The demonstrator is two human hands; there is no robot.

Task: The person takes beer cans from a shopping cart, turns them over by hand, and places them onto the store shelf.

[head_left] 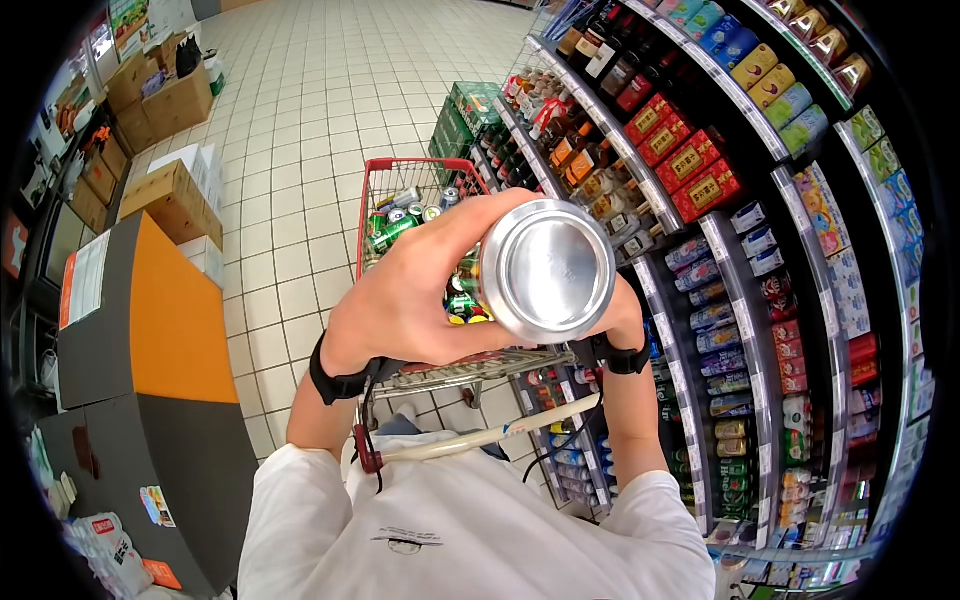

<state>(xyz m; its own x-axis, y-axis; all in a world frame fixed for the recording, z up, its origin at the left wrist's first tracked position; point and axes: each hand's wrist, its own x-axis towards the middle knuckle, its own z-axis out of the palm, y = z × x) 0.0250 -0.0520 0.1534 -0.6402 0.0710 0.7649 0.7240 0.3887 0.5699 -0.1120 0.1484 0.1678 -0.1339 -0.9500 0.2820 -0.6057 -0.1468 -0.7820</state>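
Note:
A drink can [555, 268] is held close before me, its bare silver end facing up toward my view; its printed side is almost wholly hidden. My left hand [410, 275] is closed around the can's left side, thumb below and fingers above. Behind the can's right edge, part of my right hand [622, 308] shows; its fingers are hidden by the can. Both wrists wear black straps. Beyond and below my hands stands a red-rimmed shopping cart [420, 162] holding many loose cans [392, 232], several of them green.
Shelves on the right carry cans [715, 340], red boxes [690, 160] and bottles [580, 155]. Green cartons [465, 115] stand past the cart. The cart's pale handle [490, 437] crosses near my waist. On the left are an orange and grey counter [185, 310] and cardboard boxes [175, 200].

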